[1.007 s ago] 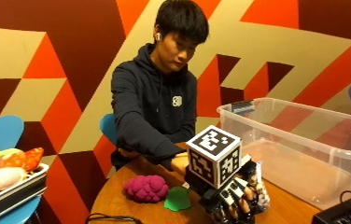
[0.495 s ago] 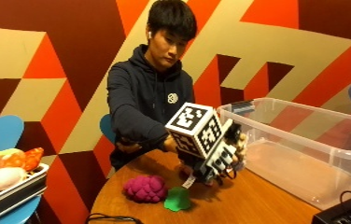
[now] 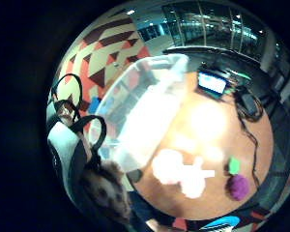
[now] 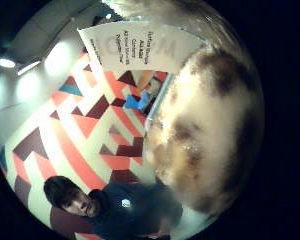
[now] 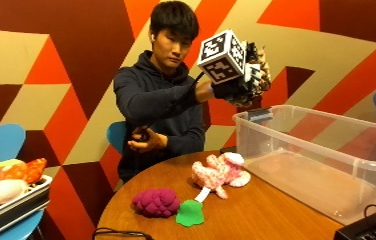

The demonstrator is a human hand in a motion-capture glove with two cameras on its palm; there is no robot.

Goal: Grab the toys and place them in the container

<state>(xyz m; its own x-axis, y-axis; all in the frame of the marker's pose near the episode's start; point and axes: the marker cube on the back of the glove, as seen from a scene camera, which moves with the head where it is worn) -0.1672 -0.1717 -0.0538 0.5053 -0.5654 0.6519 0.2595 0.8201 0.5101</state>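
Since the earlier outside pictures, the gloved right hand [image 5: 244, 82] has risen from just above the table to about the person's head height, and it now sits above and just short of the near corner of the container [image 5: 321, 167], carrying a plush toy [image 5: 258, 75] whose brown-and-cream fur pokes out between the fingers.

From the outside view, the fingers are curled round that toy, so the hand is gripping it. The clear container lies below the hand and toward the far side from the person, its open top facing up; I judge that the coming move is a short carry out over the rim and then a release. Three toys are on the table, beside the container's long wall: a pink-and-white plush [image 5: 218, 175], a purple bumpy toy [image 5: 156, 202] and a small green piece [image 5: 190, 214] (the bare left hand is held near the person's waist and touches none of them).

From the little-finger side palm view, the container [image 3: 150, 106] spreads out below the palm, with the pale plush [image 3: 181, 171], the green piece [image 3: 234, 165] and the purple toy [image 3: 239, 187] on the wood beside it. Fur of the held toy [image 3: 106, 191] shows at the hand's edge.

From the thumb side palm view, the held toy [image 4: 210, 140] fills much of the picture, mottled cream and brown, with a white sewn-in label [image 4: 140, 45] hanging off it.
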